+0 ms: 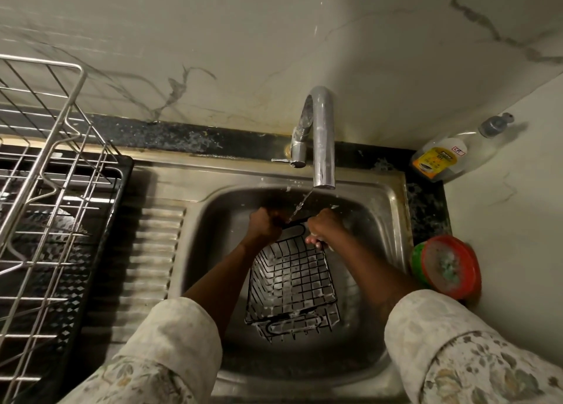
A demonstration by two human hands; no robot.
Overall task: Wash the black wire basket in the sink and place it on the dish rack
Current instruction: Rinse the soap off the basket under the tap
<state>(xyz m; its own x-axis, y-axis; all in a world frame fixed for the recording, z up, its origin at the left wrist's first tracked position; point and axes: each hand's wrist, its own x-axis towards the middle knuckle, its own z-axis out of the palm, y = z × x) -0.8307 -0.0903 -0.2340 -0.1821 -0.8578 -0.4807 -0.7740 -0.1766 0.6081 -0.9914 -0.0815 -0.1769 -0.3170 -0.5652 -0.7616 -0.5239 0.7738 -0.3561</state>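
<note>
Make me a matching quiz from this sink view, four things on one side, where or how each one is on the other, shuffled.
1 black wire basket
2 dish rack
3 soap bottle
4 faucet

A running water
B left of the sink
C inside the sink
D back right corner of the counter

Pairs: 1-C, 2-B, 3-D, 4-A

Cream sleeves point(170, 342), grey-green floral print
</note>
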